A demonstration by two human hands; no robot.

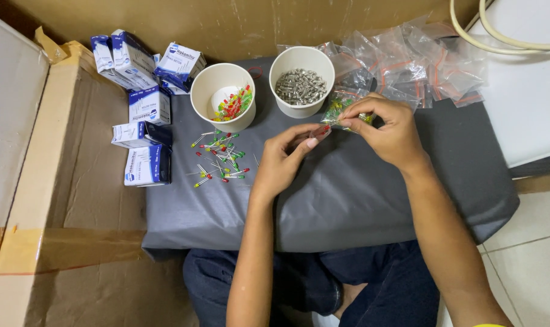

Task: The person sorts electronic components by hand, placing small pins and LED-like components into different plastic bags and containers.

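Both your hands, left point(285, 158) and right point(388, 128), pinch one small clear bag point(321, 131): light, limp, slippery; grip its top edge.

We see a matt grey cloth-like cover point(347, 200) on the desk, two smooth white paper cups point(222, 97), shiny metal pieces point(300, 86) in the right one, glossy clear plastic bags point(420, 66) far right, rough brown cardboard point(93, 181) at left.

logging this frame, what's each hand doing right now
left hand: fingers pinched shut on small clear bag
right hand: fingers pinched shut on the same bag
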